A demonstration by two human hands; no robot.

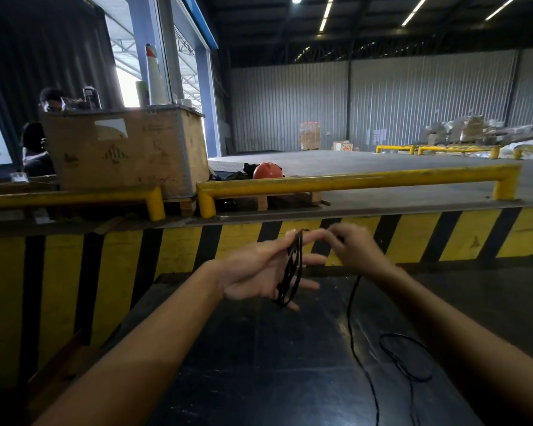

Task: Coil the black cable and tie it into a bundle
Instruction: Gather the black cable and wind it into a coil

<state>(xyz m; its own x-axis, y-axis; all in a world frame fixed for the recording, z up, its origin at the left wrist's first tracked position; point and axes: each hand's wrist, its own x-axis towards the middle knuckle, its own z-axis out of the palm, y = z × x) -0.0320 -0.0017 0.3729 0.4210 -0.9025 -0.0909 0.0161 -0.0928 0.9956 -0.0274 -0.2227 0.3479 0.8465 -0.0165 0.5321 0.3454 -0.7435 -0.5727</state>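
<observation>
A thin black cable (293, 269) is wound in several loops around my left hand (259, 272), which is held up with the palm turned right and the fingers spread. My right hand (351, 249) is just right of it, fingers pinched on the running strand near the top of the coil. From there the cable's loose part (351, 333) hangs down onto the dark tabletop (243, 364) and trails off in a loose loop (403, 358) at the lower right.
A yellow-and-black striped dock wall (166, 256) stands right behind the table. Above it run yellow guard rails (351, 179), a large cardboard crate (123, 152) on a pallet and an orange helmet (266, 171). Two people sit at far left behind the crate.
</observation>
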